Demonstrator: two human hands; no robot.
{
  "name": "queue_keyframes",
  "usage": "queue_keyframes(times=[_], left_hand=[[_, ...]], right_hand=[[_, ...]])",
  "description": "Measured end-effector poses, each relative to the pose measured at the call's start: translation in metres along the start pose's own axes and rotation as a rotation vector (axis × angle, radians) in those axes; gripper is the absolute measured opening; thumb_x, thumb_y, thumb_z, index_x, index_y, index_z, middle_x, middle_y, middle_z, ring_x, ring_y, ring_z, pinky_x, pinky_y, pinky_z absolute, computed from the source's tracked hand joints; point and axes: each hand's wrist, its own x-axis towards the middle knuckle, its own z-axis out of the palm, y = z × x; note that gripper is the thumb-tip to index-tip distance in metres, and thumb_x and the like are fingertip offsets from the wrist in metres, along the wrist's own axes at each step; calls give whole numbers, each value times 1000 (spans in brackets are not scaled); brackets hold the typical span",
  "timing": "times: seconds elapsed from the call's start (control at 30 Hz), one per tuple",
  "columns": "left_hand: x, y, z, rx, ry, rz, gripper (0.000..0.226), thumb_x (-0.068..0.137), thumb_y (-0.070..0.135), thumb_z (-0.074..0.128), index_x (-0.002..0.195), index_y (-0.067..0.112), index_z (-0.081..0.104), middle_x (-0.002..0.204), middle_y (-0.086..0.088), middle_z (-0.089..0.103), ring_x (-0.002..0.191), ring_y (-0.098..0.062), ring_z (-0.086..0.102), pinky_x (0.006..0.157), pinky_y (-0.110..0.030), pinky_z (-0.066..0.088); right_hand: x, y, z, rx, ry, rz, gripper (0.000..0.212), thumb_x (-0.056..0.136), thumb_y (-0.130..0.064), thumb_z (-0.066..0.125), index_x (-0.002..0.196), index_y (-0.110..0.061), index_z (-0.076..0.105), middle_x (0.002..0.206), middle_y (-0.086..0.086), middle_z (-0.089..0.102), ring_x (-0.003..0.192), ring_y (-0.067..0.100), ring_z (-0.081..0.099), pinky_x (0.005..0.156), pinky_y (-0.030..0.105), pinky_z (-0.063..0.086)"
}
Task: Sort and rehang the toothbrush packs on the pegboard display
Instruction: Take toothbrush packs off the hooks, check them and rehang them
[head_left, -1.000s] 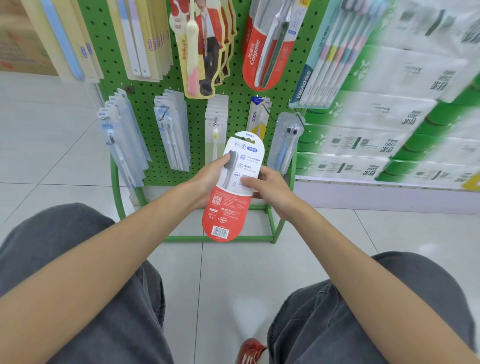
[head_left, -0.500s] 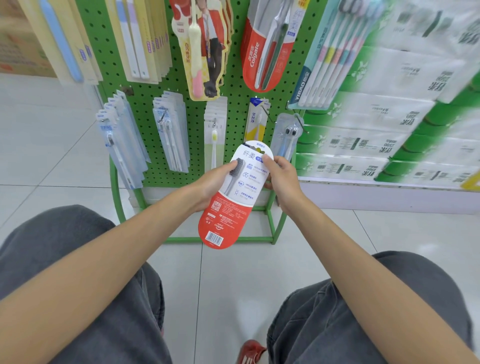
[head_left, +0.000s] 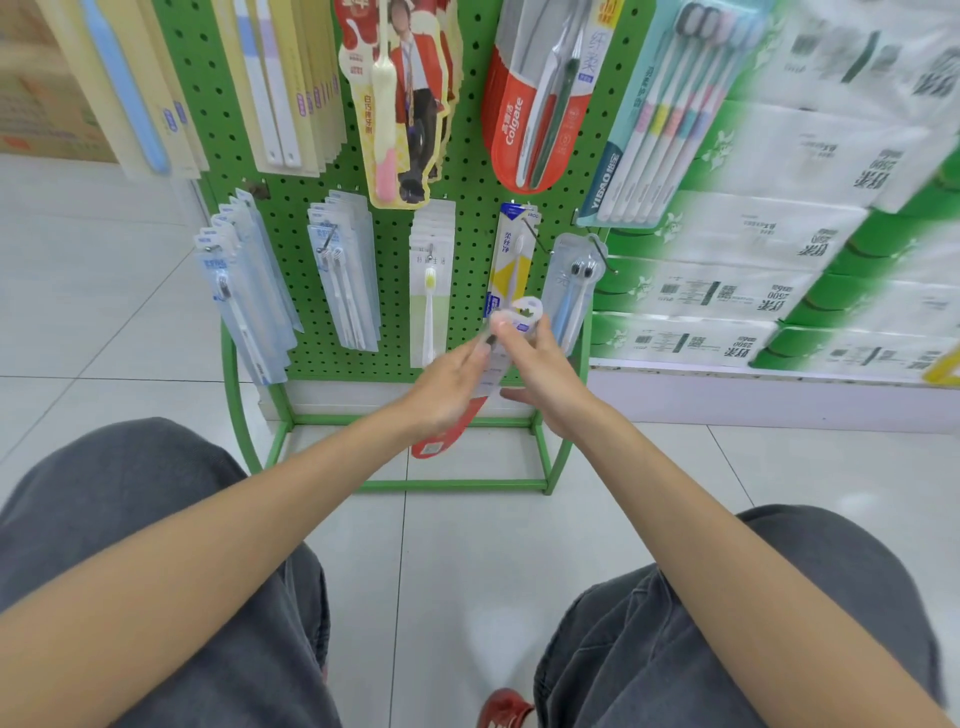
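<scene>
At the far left a row of pale blue packs (head_left: 244, 296) hangs low on the green pegboard (head_left: 467, 171), with a second bunch of clear packs (head_left: 343, 280) just beside it. Next come a white-and-green pack (head_left: 430, 291) with a yellow-bristled brush, then a yellow-and-white pack (head_left: 511, 254).

In front of these two, the left hand (head_left: 447, 384) lies over the middle of the red-and-white toothbrush pack (head_left: 449, 439). Its fingers run fairly straight up the card. The thumb is hidden, so I cannot tell whether this grip closes on the pack.

The pack is held tilted before the bottom row, red end down and white top near the yellow-and-white pack. It is off any hook and blurred.

The right hand (head_left: 540, 374) holds the pack's upper part in a narrow grip, a fingertip on the top edge and the thumb below.

Further right hangs a clear pack of blue brushes (head_left: 571, 291) on a hook, and beyond it are stacked green-and-white tissue bundles (head_left: 753, 249).
</scene>
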Motion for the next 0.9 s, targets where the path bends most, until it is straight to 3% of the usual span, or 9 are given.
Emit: queue_keyframes(times=[0.07,0.1,0.17,0.23,0.37,0.5,0.67,0.77,0.9], left_hand=[[-1,-5,6,14,-114,84,50,108,30,30,155,31,15,153,17,27,141,-2,25,113,-20,21],[-1,-8,8,-3,-161,67,59,106,25,37,156,34,6,156,16,23,143,-4,23,115,-24,22],[1,-9,8,-95,-195,-50,77,100,12,49,157,34,3,153,13,32,138,-9,35,107,-28,33],[4,-3,6,-191,-120,-107,73,95,4,51,155,31,19,143,9,40,124,-11,47,89,-25,43],[13,7,-7,-170,225,-114,44,100,20,50,143,21,40,132,1,49,106,-7,51,72,-15,38],[16,9,-16,-285,252,-93,36,103,26,48,139,21,49,115,6,61,101,-5,60,74,-15,45],[19,6,-20,-316,263,-167,28,98,29,59,123,17,59,109,-4,68,104,-17,65,93,-39,54],[17,12,-21,-280,256,-156,27,96,28,61,120,15,57,110,-6,69,102,-17,65,85,-34,53],[13,25,-37,-268,220,-190,25,95,31,62,115,16,59,111,-3,68,101,-18,65,81,-37,56]], right_hand=[[5,4,-2,61,-30,9,93,90,-56,58,156,-26,-1,143,-7,47,117,11,56,96,43,52],[7,6,-2,90,-29,7,86,95,-53,51,156,-26,-2,146,-7,43,117,11,55,93,41,54],[12,9,-2,92,33,-7,60,101,-53,36,154,-27,24,148,-4,43,121,17,55,95,45,53],[15,9,-4,97,163,-18,44,100,-52,32,130,-29,56,137,2,56,122,25,56,103,53,46],[22,7,-13,159,212,6,26,101,-37,45,96,-25,67,115,7,68,115,32,60,102,60,44],[16,7,-6,57,102,-37,36,88,-51,55,98,-23,74,117,2,70,113,30,63,99,60,46],[17,7,-5,-3,201,-112,23,99,-33,51,95,-21,71,100,1,73,100,23,66,94,44,51],[15,4,-4,-12,241,-161,22,102,-29,48,101,-16,66,98,0,69,91,14,63,84,30,48],[9,-7,0,-71,171,-161,30,101,-35,48,115,-11,61,113,4,66,105,17,61,86,29,46]])
